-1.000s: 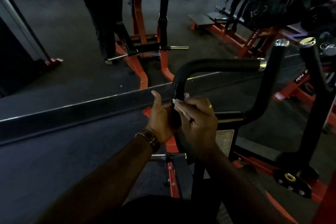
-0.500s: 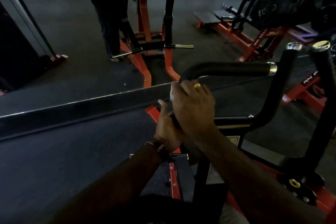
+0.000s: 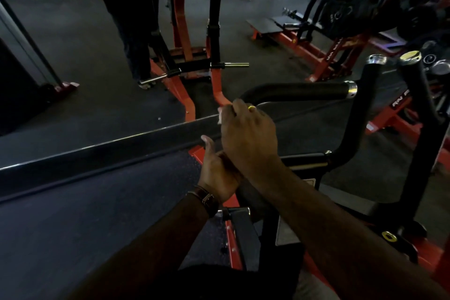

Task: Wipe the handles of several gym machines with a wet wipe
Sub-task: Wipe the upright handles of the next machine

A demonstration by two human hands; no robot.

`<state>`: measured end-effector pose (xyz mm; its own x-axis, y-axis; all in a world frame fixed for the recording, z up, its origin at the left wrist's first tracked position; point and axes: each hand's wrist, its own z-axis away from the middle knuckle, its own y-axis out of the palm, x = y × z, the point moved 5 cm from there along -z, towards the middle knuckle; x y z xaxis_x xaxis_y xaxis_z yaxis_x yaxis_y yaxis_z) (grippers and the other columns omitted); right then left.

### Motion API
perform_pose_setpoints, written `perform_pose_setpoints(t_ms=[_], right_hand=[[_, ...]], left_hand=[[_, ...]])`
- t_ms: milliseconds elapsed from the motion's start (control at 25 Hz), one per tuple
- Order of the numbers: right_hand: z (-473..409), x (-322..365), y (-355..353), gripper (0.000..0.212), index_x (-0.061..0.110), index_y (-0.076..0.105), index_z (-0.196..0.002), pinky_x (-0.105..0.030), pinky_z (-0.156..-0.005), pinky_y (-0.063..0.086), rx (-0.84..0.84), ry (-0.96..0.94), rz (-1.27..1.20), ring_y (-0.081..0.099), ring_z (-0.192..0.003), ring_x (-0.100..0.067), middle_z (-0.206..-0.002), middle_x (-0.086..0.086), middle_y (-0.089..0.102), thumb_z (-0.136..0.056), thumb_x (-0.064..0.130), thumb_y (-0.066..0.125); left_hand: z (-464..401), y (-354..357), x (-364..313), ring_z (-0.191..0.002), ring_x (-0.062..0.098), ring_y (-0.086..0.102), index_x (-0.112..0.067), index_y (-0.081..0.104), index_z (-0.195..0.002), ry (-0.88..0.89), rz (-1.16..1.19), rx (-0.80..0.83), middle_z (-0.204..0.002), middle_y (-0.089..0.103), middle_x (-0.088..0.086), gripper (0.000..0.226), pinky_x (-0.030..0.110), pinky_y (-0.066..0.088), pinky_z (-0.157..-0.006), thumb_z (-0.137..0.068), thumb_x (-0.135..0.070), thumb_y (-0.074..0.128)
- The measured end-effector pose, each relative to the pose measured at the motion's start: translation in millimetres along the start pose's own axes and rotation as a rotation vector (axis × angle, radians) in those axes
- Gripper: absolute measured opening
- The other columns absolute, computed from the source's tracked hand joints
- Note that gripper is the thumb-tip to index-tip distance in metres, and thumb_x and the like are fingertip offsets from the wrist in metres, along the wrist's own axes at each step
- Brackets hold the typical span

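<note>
— How do the person's hands sit on the machine?

— The right hand (image 3: 248,129) reaches forward, its forearm crossing over the left wrist, and its fingers curl over the bend of the black padded handle (image 3: 299,91). A ring shows on one finger. The left hand (image 3: 218,168) sits lower and nearer the body, wrapped round the same bar below the bend, thumb pointing up; a dark watch (image 3: 207,198) bands that wrist.

— And the wet wipe?

— A pale edge of the wet wipe (image 3: 220,114) peeks out at the right hand's fingertips, pressed between those fingers and the handle. The rest is hidden beneath the hand.

— Which way does the handle run from there?

— From the right hand it extends rightward to a chrome end cap, with two more upright black grips (image 3: 365,105) beyond it, well apart from both hands.

— Anything holding other objects?

— Only a rack of dark weight plates (image 3: 345,17) at the upper right, far from the hands.
</note>
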<state>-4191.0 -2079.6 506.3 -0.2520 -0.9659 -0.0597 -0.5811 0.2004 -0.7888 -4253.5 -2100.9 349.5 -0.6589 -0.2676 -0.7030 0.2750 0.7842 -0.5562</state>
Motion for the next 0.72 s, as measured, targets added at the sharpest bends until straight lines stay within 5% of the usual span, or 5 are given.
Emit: perform_pose_setpoints(t_ms=[120,240,440,600,720], right_hand=[[34,4,6,0.036,0.01,0.071,-0.088,-0.027,-0.055,0.05,-0.056,-0.059,-0.105,0.066,-0.066,-0.018,-0.083,-0.006,0.067,-0.094,0.031,0.041],[51,-14,6,0.018,0.011,0.066,-0.103,-0.022,-0.064,0.053,-0.156,0.179,-0.514,0.066,-0.075,-0.011,-0.086,0.0,0.069,-0.096,0.023,0.054],[27,-37,7,0.012,0.008,0.062,-0.1,-0.011,-0.068,0.048,-0.33,0.875,-1.041,0.063,-0.08,0.005,-0.087,0.009,0.064,-0.095,0.018,0.064],[52,-42,21,0.008,0.017,0.07,-0.087,-0.027,-0.074,0.054,-0.11,0.949,-1.145,0.067,-0.081,-0.007,-0.083,0.003,0.07,-0.093,0.014,0.066],[31,-55,31,0.011,0.004,0.07,-0.088,-0.039,-0.068,0.06,-0.153,1.205,-1.463,0.069,-0.074,-0.021,-0.079,-0.007,0.069,-0.091,-0.001,0.061]], left_hand=[[23,-7,-5,-0.137,-0.01,0.024,0.0,0.046,-0.141,-0.268,0.643,0.184,-0.144,0.035,-0.027,0.078,0.027,0.002,-0.123,-0.081,-0.04,0.077],[17,-20,-39,-0.123,0.023,0.06,-0.018,0.065,-0.125,-0.588,1.215,0.272,-0.129,0.065,0.008,0.058,0.046,0.037,-0.114,-0.098,-0.063,0.04],[11,-32,-56,-0.122,0.026,0.061,-0.02,0.059,-0.134,-0.765,1.373,0.32,-0.136,0.063,0.012,0.054,0.042,0.046,-0.104,-0.102,-0.052,0.03],[20,-31,-58,-0.103,0.018,0.07,-0.016,0.065,-0.121,-0.732,1.335,0.288,-0.116,0.072,0.007,0.047,0.034,0.055,-0.087,-0.106,-0.042,0.028],[17,-33,-66,-0.102,0.021,0.068,-0.014,0.065,-0.119,-0.759,1.384,0.27,-0.116,0.071,0.01,0.046,0.038,0.051,-0.095,-0.106,-0.04,0.03]])
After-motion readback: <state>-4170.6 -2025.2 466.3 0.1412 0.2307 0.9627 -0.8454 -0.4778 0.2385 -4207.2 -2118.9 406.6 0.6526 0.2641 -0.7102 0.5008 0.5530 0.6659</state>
